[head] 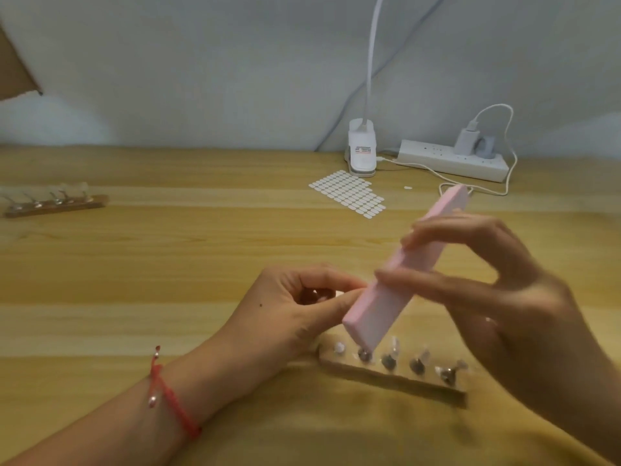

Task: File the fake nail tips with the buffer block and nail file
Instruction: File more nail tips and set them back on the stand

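My right hand (497,284) holds a long pink buffer block (400,280) between thumb and fingers, tilted so its lower end points down at me. My left hand (299,307) pinches a small clear nail tip (339,293) between thumb and forefinger, and the tip touches the block's left side. Just below the hands lies a wooden holder bar (396,378) with several metal pegs, some bearing clear nail tips (393,348). The nail file is not in sight.
A second wooden holder with nail tips (53,200) lies far left on the wooden table (168,264). A sheet of white adhesive tabs (346,193), a clip lamp base (361,149), and a power strip with charger and cable (453,159) sit at the back.
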`<action>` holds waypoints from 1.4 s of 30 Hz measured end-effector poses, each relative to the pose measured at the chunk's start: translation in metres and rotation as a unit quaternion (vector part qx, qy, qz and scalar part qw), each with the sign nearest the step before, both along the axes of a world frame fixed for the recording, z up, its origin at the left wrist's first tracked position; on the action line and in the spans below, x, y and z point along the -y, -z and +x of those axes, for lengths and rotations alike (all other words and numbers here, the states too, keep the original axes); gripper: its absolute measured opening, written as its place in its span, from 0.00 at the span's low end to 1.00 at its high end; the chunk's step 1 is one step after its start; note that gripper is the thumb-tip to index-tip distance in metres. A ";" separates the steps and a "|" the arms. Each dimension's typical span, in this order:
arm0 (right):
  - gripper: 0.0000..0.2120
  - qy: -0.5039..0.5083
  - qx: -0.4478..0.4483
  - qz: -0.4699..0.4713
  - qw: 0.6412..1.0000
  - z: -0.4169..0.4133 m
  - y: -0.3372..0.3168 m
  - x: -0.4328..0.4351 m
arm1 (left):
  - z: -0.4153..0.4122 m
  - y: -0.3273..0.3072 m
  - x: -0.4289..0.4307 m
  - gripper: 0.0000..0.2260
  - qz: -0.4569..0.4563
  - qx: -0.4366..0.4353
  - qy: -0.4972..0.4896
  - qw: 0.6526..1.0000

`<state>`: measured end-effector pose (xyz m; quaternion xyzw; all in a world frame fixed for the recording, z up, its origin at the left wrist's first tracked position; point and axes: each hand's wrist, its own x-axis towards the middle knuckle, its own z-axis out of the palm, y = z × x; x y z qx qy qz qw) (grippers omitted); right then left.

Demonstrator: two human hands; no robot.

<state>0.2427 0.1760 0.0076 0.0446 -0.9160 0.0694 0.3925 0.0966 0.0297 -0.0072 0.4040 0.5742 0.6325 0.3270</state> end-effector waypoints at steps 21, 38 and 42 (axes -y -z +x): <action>0.12 -0.096 0.048 -0.006 0.994 0.001 0.017 0.035 | -0.002 0.003 0.000 0.12 0.018 0.071 0.001 0.997; 0.16 -0.099 0.046 -0.013 0.994 -0.001 0.022 0.031 | -0.006 0.001 0.001 0.16 -0.032 0.065 0.007 0.997; 0.18 -0.025 0.013 -0.037 0.999 -0.002 0.004 0.011 | -0.007 0.001 0.002 0.13 -0.029 0.048 0.013 0.998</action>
